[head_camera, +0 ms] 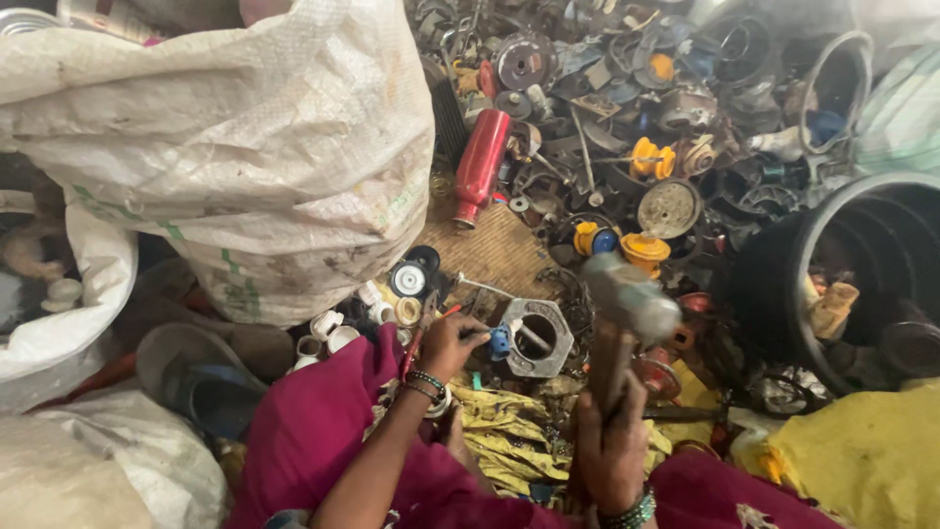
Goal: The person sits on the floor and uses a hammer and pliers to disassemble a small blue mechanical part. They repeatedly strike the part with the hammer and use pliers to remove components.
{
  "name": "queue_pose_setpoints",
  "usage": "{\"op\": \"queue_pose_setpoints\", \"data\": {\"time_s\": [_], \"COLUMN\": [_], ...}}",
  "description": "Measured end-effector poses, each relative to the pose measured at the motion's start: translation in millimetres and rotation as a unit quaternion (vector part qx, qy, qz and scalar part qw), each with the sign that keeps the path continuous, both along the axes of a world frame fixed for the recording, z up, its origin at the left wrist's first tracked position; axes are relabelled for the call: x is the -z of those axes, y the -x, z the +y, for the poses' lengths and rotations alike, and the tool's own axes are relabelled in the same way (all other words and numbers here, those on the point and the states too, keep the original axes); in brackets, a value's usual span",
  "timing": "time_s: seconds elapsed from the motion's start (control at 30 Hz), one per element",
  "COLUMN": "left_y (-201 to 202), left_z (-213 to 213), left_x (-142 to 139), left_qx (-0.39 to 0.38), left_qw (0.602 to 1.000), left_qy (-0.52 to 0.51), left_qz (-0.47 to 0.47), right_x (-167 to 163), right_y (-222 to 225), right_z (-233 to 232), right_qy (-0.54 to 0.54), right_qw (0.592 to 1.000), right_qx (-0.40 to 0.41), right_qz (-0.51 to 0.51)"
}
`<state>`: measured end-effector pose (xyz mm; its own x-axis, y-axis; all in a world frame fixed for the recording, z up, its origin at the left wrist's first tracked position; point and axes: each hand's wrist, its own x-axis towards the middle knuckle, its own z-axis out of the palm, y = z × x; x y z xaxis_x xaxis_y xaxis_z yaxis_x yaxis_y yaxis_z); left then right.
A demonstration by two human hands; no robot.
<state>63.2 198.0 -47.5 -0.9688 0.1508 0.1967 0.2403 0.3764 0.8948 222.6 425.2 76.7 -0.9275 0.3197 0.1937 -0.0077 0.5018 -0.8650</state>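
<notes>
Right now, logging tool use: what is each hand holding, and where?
Right hand grips a hammer by its wooden handle. Left hand pinches a small blue-tipped metal part at its end.

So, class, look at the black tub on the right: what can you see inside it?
Inside the black tub a tan, lumpy piece leans near the left wall, with a dark round part beside it. The ribbed inner wall shows; the bottom is too dark to make out.
</notes>
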Motion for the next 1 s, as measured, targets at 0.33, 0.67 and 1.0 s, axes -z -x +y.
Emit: {"op": "queue_pose_setpoints", "data": {"time_s": [0.33,0.67,1.0], "left_y": [-3.8,15.2,6.5], "left_z": [-1.5,8.6,4.0], "left_x": [-12.7,4.6,-4.1], "left_qx": [0.015,0.022,0.016], "left_qw": [0.993,1.000,0.995], "left_qy": [0.055,-0.010,-0.002], "left_qz": [0.104,0.018,0.098], "right_x": [73.4,21.0,101.8], "right_y": [22.9,12.1,27.8], "right_z": [-11.4,15.4,16.8], "right_qy": [-0.093,-0.002,-0.044], "right_qw": [0.954,0.998,0.966], "right_qx": [-0.016,0.045,0.009], "right_qz": [-0.285,0.033,-0.254]}}
